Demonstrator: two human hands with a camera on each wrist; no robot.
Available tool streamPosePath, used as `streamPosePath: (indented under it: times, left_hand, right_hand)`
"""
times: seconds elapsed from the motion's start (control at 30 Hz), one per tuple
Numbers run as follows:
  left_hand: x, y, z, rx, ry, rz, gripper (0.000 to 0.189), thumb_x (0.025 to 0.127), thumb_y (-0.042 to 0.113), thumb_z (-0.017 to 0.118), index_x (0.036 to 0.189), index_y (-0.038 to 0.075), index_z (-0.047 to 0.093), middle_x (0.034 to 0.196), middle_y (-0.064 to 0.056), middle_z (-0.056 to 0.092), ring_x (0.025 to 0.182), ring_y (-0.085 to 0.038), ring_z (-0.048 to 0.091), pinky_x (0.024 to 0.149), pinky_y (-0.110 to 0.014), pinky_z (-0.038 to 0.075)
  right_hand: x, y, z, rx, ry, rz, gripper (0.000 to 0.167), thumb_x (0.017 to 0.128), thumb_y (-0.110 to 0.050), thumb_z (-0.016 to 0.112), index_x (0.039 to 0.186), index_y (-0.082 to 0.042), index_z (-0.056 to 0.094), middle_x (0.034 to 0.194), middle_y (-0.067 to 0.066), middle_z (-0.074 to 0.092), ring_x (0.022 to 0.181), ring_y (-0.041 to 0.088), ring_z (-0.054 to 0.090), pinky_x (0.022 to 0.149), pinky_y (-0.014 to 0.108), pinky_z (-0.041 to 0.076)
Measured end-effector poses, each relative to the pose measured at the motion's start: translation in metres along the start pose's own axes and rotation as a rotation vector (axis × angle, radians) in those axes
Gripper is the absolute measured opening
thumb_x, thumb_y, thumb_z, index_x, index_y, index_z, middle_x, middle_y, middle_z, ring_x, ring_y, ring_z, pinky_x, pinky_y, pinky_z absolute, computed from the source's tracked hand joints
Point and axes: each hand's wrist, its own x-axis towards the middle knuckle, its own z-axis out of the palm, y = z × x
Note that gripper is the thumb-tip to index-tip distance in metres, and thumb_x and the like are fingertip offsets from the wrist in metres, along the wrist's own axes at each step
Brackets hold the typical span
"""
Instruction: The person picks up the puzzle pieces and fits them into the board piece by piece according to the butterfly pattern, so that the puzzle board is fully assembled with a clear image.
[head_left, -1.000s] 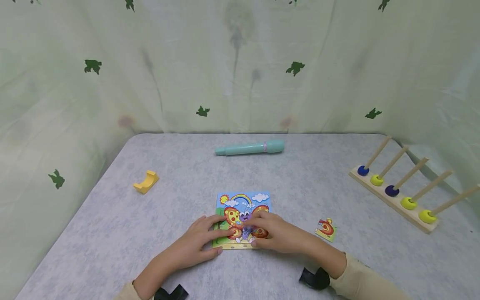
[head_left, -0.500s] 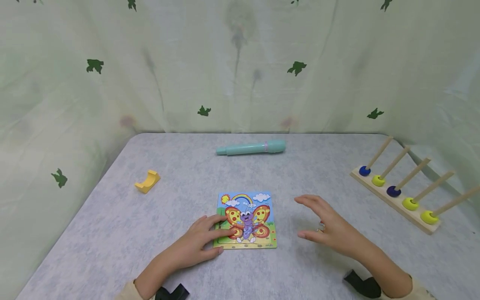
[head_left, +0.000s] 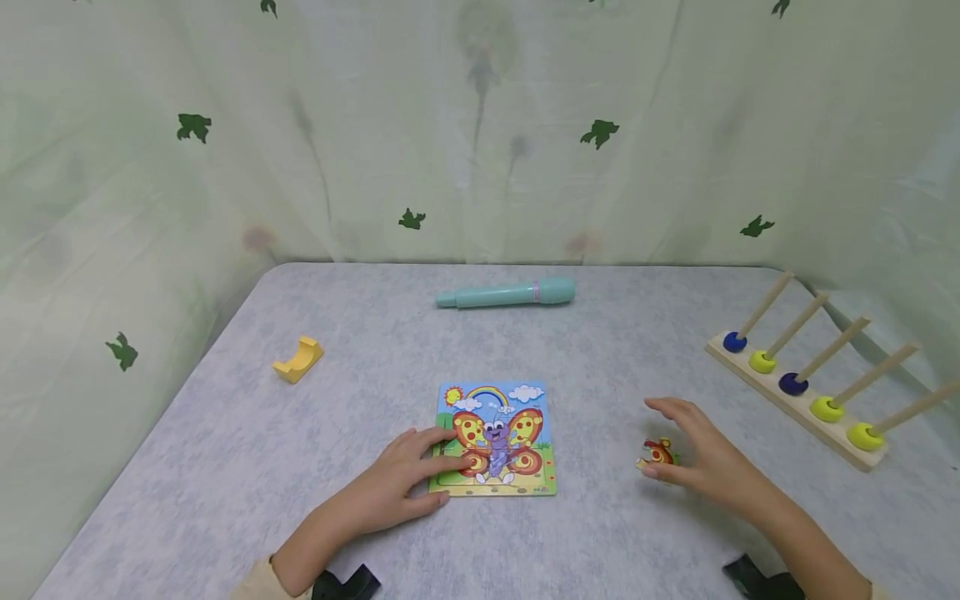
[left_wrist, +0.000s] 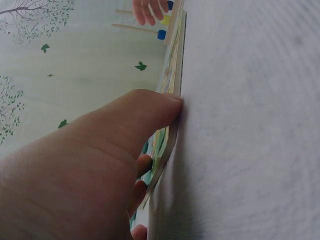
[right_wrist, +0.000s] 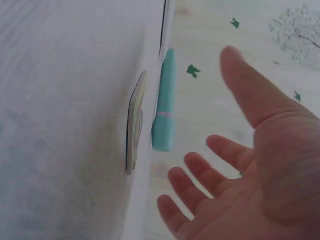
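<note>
A square butterfly jigsaw puzzle [head_left: 527,479] lies flat at the middle of the table in the head view. My left hand [head_left: 382,487] rests on its left side, fingers spread over the picture and thumb at the near left corner. In the left wrist view the left thumb [left_wrist: 162,107] touches the board's edge [left_wrist: 179,65]. To the right, a loose red and yellow puzzle piece [head_left: 657,451] lies on the table, partly hidden. My right hand [head_left: 708,462] hovers around it, thumb and fingers apart. The right wrist view shows that hand [right_wrist: 240,175] spread, with nothing in it.
A long teal tube [head_left: 506,294] with a thicker end lies at the back. At left sits a yellow curved block [head_left: 298,360]. A wooden peg stand [head_left: 806,410] with blue and yellow beads occupies the right side. A leaf-patterned curtain [head_left: 480,133] hangs behind.
My right hand has left the puzzle board and moved right to the loose piece, its fingers parting. The left hand has stayed on the board.
</note>
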Motion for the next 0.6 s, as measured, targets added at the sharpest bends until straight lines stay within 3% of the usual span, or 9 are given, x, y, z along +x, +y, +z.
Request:
streamPosePath:
  times: [0.33,0.5,0.6]
  left_hand:
    - [0.0,0.0,0.0,0.002,0.0,-0.001,0.044,0.086,0.032,0.059,0.129,0.032,0.049,0.139,-0.001,0.032,0.128,-0.018,0.025,0.103,-0.048,0.012]
    - [0.0,0.0,0.001,0.009,0.011,0.01,0.043,0.087,0.032,0.058,0.129,0.031,0.05,0.138,-0.002,0.033,0.127,-0.019,0.027,0.103,-0.049,0.014]
    - [0.0,0.0,0.001,0.014,0.019,0.015,0.043,0.086,0.032,0.059,0.129,0.031,0.05,0.138,-0.003,0.034,0.127,-0.019,0.027,0.102,-0.05,0.015]
  right_hand:
    - [-0.001,0.024,0.003,-0.013,-0.067,0.097,0.084,0.07,-0.046,0.072,0.134,-0.004,0.036,0.129,0.016,0.038,0.118,0.036,0.035,0.093,0.056,0.029]
    - [0.0,0.026,0.003,-0.063,-0.084,0.108,0.085,0.068,-0.049,0.071,0.13,0.0,0.039,0.128,0.019,0.042,0.119,0.038,0.034,0.094,0.056,0.027]
    - [0.0,0.026,0.003,-0.104,-0.082,0.096,0.082,0.069,-0.048,0.071,0.128,0.001,0.043,0.123,0.018,0.046,0.114,0.037,0.04,0.091,0.055,0.032]
